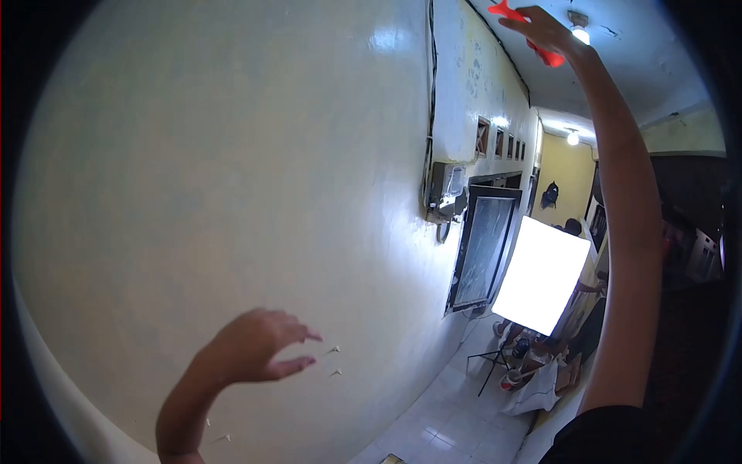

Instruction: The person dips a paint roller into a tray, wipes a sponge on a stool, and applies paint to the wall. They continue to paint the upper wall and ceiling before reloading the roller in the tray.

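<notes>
My right hand (545,31) is raised high at the upper right, close under the ceiling in this view. Its fingers are closed around a bright red object (550,57), which sticks out on both sides of the hand; one end is notched, and its kind is unclear. My left hand (263,348) is held low before the pale wall (232,193), thumb and fingers apart, with nothing between them. Just right of its fingertips, two small white pronged pieces (335,350) show against the wall. Another such piece (226,438) appears lower, beside the left forearm.
A brightly lit white panel (542,274) stands on a black tripod (487,370) in the passage. Behind it a person (572,226) is partly hidden. An electricity meter (448,185) and cables are on the wall beside a dark-framed window (487,243). Bags and buckets line the tiled floor (433,417).
</notes>
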The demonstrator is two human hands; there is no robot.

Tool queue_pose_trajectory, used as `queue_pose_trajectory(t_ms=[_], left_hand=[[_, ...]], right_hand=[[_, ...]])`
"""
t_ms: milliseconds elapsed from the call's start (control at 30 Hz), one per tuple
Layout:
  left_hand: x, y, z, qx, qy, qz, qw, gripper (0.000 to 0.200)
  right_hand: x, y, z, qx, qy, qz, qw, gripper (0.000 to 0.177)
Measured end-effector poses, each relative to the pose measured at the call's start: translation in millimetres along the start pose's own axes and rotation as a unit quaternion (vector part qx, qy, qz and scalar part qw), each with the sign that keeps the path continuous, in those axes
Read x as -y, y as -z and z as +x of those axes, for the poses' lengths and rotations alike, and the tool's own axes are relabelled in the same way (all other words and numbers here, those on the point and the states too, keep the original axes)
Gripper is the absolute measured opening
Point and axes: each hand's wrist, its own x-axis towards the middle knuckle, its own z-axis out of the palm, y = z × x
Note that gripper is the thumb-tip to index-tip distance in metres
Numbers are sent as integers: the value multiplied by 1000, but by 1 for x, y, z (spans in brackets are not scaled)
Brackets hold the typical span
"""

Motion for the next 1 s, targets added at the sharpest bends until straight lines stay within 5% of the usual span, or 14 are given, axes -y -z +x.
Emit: queue_pose_trajectory(t_ms=[33, 167, 300, 367, 533, 567, 600, 633, 733, 833, 1000], left_hand=[[-1, -7, -5, 4, -3, -5, 1000, 32], [-3, 1, -11, 55, 20, -32, 998, 32], [3, 48, 40, -64, -55, 21, 996, 27], [6, 67, 74, -108, -61, 29, 992, 26], [2, 78, 156, -199, -75, 31, 977, 22], [0, 69, 163, -205, -77, 32, 975, 22], [1, 57, 169, -216, -116, -11, 969, 23], [0, 46, 171, -222, -155, -55, 961, 23], [-17, 9, 147, -158, -177, -110, 965, 27], [-31, 9, 124, 56, -165, -97, 980, 31], [-19, 29, 158, -78, -172, -18, 982, 25]], right_hand=[[-35, -10, 5, -20, 65, -15, 998, 65], [-35, 6, -48, 37, 25, 26, 999, 57], [-28, -3, -25, 68, -30, 9, 997, 53], [14, -1, -13, -20, -14, 5, 1000, 43], [95, -3, 9, 87, -100, -211, 968, 20], [105, -12, -1, 45, -52, -251, 966, 20], [56, -28, 43, 94, 177, -404, 892, 21], [74, -37, 20, 61, 27, -217, 974, 30], [46, -73, 0, 114, -31, -8, 993, 31], [54, -75, -53, -1, -21, -12, 1000, 22], [63, -51, -35, 111, -35, 14, 993, 15]])
